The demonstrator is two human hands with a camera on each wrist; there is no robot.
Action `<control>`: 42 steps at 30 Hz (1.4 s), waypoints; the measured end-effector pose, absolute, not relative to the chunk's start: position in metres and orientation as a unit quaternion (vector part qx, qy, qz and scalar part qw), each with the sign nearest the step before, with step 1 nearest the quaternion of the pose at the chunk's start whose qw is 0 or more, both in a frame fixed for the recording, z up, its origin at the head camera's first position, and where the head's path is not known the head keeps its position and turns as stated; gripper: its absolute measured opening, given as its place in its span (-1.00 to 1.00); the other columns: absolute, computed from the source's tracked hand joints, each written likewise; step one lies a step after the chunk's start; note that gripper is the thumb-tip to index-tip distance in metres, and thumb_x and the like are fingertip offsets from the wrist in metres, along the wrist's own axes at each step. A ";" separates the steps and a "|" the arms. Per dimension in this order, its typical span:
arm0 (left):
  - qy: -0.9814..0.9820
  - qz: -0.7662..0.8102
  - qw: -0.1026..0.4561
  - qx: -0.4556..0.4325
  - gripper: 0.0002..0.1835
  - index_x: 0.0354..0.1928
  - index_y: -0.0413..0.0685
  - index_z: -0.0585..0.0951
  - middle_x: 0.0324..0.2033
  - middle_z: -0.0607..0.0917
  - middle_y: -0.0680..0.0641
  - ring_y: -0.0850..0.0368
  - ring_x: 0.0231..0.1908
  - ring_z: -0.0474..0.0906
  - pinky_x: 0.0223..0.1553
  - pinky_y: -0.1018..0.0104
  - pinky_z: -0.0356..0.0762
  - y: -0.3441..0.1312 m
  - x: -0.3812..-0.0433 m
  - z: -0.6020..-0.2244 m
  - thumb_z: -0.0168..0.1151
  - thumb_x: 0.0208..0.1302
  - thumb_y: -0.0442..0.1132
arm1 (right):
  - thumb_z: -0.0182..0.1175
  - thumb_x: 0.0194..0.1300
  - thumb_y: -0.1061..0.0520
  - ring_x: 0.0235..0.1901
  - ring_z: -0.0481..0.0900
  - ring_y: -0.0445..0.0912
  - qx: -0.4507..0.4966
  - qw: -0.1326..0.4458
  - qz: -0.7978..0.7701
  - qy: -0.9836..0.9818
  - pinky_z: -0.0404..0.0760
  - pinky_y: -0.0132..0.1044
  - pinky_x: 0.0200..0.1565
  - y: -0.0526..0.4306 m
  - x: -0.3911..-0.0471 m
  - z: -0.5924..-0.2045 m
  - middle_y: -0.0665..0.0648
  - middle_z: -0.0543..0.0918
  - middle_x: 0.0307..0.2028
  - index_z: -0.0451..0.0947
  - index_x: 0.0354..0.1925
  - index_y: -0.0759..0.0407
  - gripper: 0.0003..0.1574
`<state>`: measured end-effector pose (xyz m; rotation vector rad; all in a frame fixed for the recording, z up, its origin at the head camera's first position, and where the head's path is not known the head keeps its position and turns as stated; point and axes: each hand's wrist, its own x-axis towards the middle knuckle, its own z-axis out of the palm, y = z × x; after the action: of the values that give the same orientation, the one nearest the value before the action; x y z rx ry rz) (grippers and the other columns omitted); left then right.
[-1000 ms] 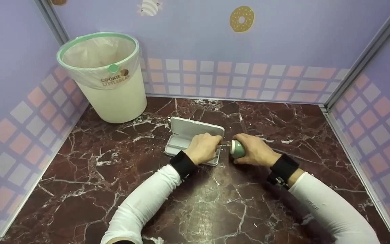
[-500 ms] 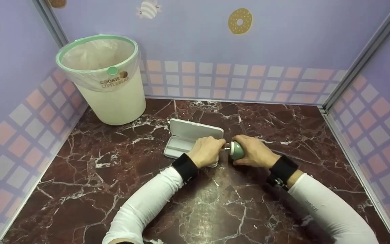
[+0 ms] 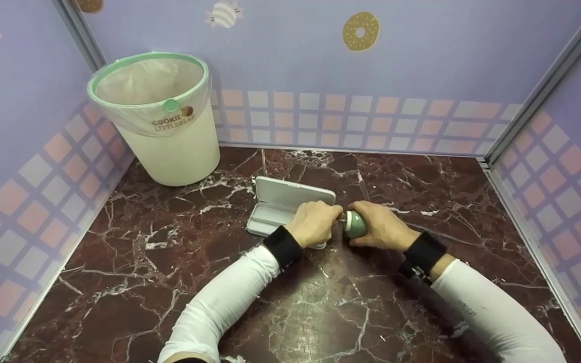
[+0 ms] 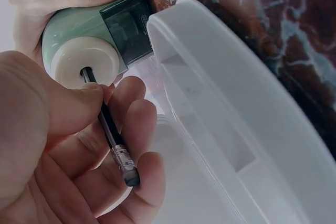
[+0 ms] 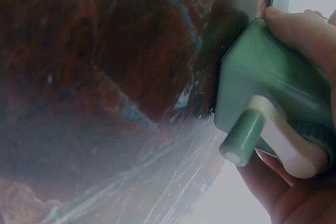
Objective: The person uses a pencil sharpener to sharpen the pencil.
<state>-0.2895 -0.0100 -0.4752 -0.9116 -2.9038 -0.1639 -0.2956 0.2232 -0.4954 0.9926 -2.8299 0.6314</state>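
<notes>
My left hand (image 3: 315, 223) pinches a dark pencil (image 4: 110, 124) with a metal ferrule and a dark eraser end. The pencil's other end sits inside the hole in the cream face of a green pencil sharpener (image 4: 79, 40). My right hand (image 3: 384, 225) grips the sharpener's body from the right, thumb along one side. In the right wrist view the sharpener's crank handle (image 5: 247, 132), cream with a green knob, stands free of the fingers. Behind the left hand a white pencil case (image 3: 294, 194) lies with its lid raised; the hand hides part of its tray.
A tall cream trash bin (image 3: 169, 146) with a green rim and a clear liner stands at the back left. Patterned purple panels (image 3: 421, 60) enclose the dark red marble tabletop (image 3: 169, 282) at the back and both sides.
The left hand has moved right toward the sharpener, and the stretch of pencil showing between the hands has become shorter. The right hand keeps its grip on the sharpener, nearly still.
</notes>
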 end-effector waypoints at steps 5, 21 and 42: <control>-0.953 -0.045 0.049 -0.296 -0.72 -0.02 0.04 0.72 -0.24 0.88 -0.11 -0.15 -0.29 0.86 -0.30 -0.04 0.84 -0.008 -0.289 -0.476 0.47 0.24 -0.32 | 0.78 -0.06 0.09 0.01 0.81 0.16 0.336 0.042 0.213 -0.916 0.81 0.11 0.06 0.223 -0.296 -0.496 0.27 0.81 0.13 0.58 0.29 0.25 -0.02; -0.952 -0.035 0.061 -0.298 -0.72 -0.02 0.03 0.73 -0.24 0.89 -0.13 -0.14 -0.28 0.86 -0.30 -0.04 0.84 -0.005 -0.287 -0.476 0.52 0.23 -0.26 | 0.79 -0.10 0.09 0.03 0.81 0.20 0.321 0.046 0.215 -0.921 0.80 0.17 0.11 0.220 -0.294 -0.498 0.28 0.81 0.11 0.59 0.27 0.25 -0.02; -0.951 -0.021 0.062 -0.303 -0.68 0.04 0.03 0.73 -0.20 0.90 -0.14 -0.15 -0.25 0.87 -0.29 -0.05 0.85 -0.001 -0.287 -0.473 0.56 0.26 -0.23 | 0.79 -0.13 0.12 0.02 0.80 0.18 0.317 0.054 0.227 -0.919 0.77 0.15 0.12 0.217 -0.294 -0.499 0.27 0.82 0.07 0.61 0.23 0.26 -0.05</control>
<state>-0.2866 -0.0014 -0.4731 -0.9176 -2.8745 -0.0624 -0.2935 0.2174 -0.4987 0.9630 -2.7932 0.6893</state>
